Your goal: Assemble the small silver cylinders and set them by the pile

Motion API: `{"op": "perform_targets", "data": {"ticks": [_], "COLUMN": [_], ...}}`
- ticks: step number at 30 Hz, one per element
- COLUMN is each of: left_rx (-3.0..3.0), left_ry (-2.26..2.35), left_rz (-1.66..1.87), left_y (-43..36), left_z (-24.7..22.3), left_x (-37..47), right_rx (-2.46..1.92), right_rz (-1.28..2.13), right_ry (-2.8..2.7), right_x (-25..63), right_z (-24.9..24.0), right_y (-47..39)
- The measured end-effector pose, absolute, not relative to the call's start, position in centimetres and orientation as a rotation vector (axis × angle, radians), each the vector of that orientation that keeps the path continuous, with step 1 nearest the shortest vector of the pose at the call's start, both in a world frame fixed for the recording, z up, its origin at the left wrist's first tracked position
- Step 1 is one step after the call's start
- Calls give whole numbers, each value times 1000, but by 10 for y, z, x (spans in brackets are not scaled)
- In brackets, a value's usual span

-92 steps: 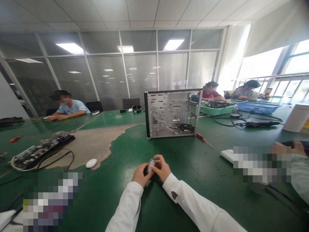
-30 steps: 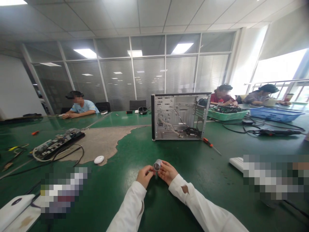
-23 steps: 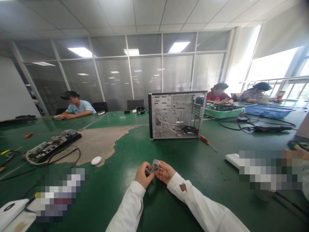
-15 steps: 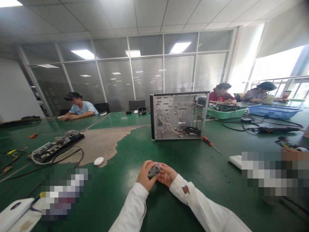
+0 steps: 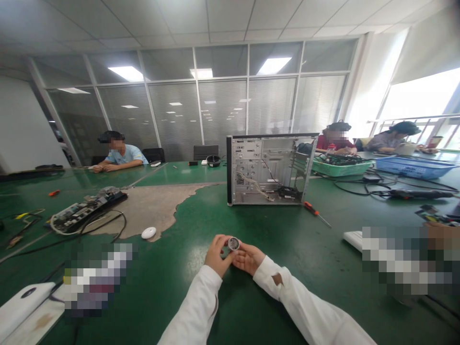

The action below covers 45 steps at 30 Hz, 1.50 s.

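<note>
A small round grey metal part (image 5: 233,244), with a ring-like rim and a darker inside, is held over the green table (image 5: 201,306). My left hand (image 5: 217,255) grips it from the left with curled fingers and thumb. From the other side my right hand (image 5: 250,258) pinches it with the fingertips, the palm partly turned up. What kind of part it is cannot be made out. Beyond my hands an open computer case (image 5: 268,170) stands upright, with loose cables and a black fan inside. A screwdriver (image 5: 316,213) with a red and black handle lies by its right corner.
On the left lie a circuit-board assembly (image 5: 89,211) with cables and a white round disc (image 5: 148,233). A green basket (image 5: 341,168) and a blue basket (image 5: 415,166) stand at the back right, near black cables (image 5: 354,189). Several people sit around the table.
The round part has tilted between my fingers, so its rim and inside now face me more. My hands have barely moved. The whole view has shifted slightly.
</note>
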<state>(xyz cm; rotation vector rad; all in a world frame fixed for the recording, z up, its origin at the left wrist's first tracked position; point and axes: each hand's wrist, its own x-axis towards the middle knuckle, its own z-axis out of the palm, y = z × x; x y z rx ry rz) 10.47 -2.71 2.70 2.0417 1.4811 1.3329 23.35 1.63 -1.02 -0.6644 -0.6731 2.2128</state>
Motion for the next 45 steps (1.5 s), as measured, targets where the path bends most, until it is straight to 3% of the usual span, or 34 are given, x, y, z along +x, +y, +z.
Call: {"op": "perform_targets", "data": {"ticks": [19, 36, 45], "left_rx": [1822, 1292, 1194], "left_ry": [1507, 1358, 1325], "left_rz": [1429, 1630, 1583], "left_y": [-22, 2, -2], "left_z": [20, -8, 1], "left_x": [105, 94, 94], "right_rx": [-764, -745, -699], "right_rz": [2213, 1989, 1877], "right_ry": [-811, -1013, -906], "right_x": [230, 227, 229], "right_z": [-2, -5, -7], "right_y": [11, 7, 11]}}
